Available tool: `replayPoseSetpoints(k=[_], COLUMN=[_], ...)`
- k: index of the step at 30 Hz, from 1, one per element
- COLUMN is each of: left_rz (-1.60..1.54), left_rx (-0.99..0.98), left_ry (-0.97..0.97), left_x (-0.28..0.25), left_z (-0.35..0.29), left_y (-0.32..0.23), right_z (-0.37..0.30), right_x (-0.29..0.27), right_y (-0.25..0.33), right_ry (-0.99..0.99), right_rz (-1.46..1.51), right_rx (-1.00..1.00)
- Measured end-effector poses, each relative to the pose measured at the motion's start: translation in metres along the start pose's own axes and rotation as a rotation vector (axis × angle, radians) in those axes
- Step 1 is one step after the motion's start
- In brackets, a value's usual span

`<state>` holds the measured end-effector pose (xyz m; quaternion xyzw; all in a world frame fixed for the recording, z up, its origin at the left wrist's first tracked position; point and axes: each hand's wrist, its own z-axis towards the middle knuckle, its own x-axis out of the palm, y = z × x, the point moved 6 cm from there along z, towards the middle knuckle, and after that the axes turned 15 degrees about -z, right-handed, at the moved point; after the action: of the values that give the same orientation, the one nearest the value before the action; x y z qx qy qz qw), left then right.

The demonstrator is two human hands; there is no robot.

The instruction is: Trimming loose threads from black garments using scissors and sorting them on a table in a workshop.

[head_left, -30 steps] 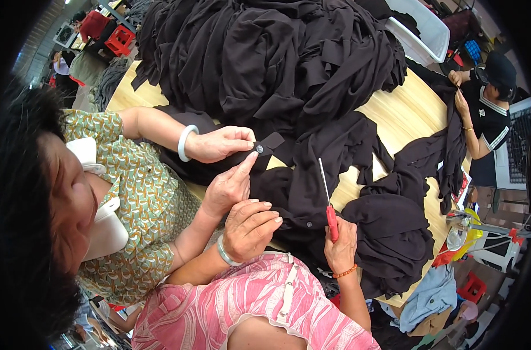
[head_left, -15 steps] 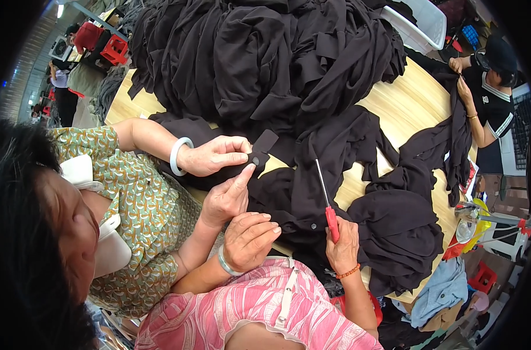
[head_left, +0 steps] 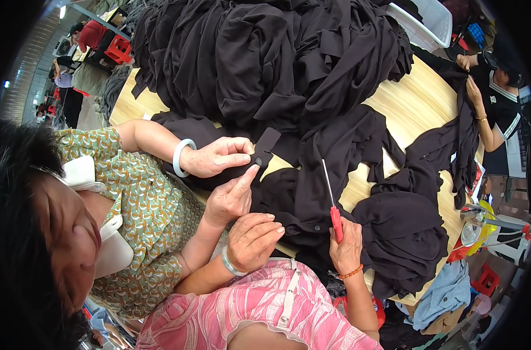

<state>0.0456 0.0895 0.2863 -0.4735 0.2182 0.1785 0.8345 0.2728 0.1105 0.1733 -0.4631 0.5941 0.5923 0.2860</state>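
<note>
In my right hand, which wears an orange beaded bracelet, is a red-handled tool with a long thin metal shaft; its exact kind I cannot make out. The shaft points away from me, over a black garment with a dark button. My left hand, a pale bangle at its wrist, is lifted with nothing in it, its fingers extended and slightly bent. Just beyond, a co-worker's hands hold a piece of black cloth with a round button, one index finger pointing at it.
A big heap of black garments fills the far side of the wooden table. More black cloth lies bunched at right. Another person handles black fabric at the far right. A white bin stands behind; blue clothing lies below right.
The whole view has shifted slightly, moving things a little to the right. My hands and the co-worker's hands keep nearly the same poses.
</note>
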Motion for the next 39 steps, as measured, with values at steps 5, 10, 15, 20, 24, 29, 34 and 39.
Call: replayPoseSetpoints(k=[5,10,15,20,24,29,34,39], left_rz=[0.01,-0.045,0.113,-0.016,-0.095,-0.124,-0.1,-0.036], left_rx=[-0.023,-0.002,-0.028,-0.064,-0.069,0.027,0.077,0.086], left_ry=[0.002,0.062,0.047,0.064,0.091,0.157,0.156,0.122], left_x=[-0.003,0.014,0.015,0.052,0.078,0.096,0.1,0.103], left_z=[-0.002,0.006,-0.014,-0.029,-0.03,-0.022,-0.009,0.012], left_y=[0.001,0.005,0.007,0.031,0.034,0.026,0.021,-0.003], right_z=[0.005,-0.005,0.012,0.0,-0.031,-0.056,-0.06,-0.053], right_x=[0.005,-0.005,0.037,0.086,0.088,0.083,0.074,0.069], right_y=[0.003,-0.033,-0.068,-0.109,-0.125,-0.138,-0.153,-0.161], right_ry=[0.009,-0.122,-0.027,0.094,0.009,-0.101,-0.083,0.035], right_rz=[0.004,-0.173,-0.311,-0.178,-0.041,0.053,0.091,0.114], right_rx=[-0.028,0.198,0.359,0.377,0.351,0.286,0.277,0.267])
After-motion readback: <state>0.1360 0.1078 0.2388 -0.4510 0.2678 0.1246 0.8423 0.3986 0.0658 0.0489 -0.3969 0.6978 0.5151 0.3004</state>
